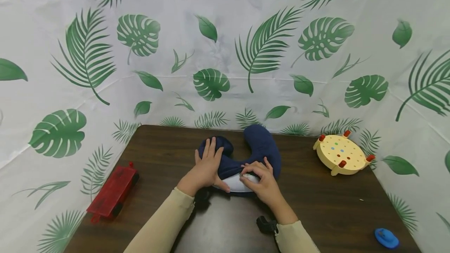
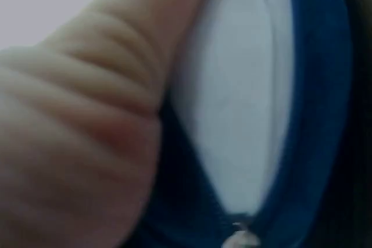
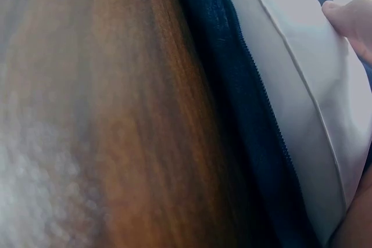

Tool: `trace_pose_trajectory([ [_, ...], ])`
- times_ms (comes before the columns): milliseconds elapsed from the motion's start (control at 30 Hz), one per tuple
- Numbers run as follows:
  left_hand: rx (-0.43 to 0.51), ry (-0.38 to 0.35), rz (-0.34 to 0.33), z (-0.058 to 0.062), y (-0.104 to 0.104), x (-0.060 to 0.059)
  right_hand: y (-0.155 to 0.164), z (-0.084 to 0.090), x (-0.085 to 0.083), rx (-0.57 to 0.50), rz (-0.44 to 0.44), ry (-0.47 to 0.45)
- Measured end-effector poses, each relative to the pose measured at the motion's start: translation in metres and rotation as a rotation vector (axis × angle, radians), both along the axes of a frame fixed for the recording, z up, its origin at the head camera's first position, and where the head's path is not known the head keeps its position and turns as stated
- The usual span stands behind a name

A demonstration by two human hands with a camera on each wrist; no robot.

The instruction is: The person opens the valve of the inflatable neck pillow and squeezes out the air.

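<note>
A leaf-print sheet walls in my dark wooden table. Both wrist views are blurred and too close to show much. My navy neck pillow lies at twelve o'clock, its cover unzipped over a white inner cushion. My left hand presses flat on it; my right hand pinches at the zipper edge.

Dark wood table w/ leaf-print backdrop (white, creased).
</note>
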State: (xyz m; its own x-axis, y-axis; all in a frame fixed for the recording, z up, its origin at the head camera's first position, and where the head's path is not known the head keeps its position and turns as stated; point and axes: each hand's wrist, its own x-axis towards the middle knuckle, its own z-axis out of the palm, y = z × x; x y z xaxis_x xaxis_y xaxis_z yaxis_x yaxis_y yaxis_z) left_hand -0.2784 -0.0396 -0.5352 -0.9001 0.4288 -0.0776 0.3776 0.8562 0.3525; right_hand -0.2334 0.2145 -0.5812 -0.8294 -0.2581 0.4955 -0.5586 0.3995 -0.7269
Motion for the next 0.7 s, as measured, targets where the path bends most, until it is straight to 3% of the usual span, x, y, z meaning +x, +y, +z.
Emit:
trace_pose_trajectory([
  [67,0.005,0.003,0.003,-0.003,0.000,-0.001,0.000,-0.001,0.000,-0.005,-0.001,0.001],
  [300,0.029,0.118,0.030,-0.009,0.003,-0.003,0.000,-0.002,0.000,0.003,-0.016,0.008],
  [500,0.016,0.128,0.044,-0.012,0.003,-0.005,-0.001,0.001,0.000,-0.002,-0.013,-0.009],
  [700,0.005,0.160,0.015,-0.010,0.001,-0.004,-0.001,0.001,0.000,-0.002,-0.017,-0.003],
])
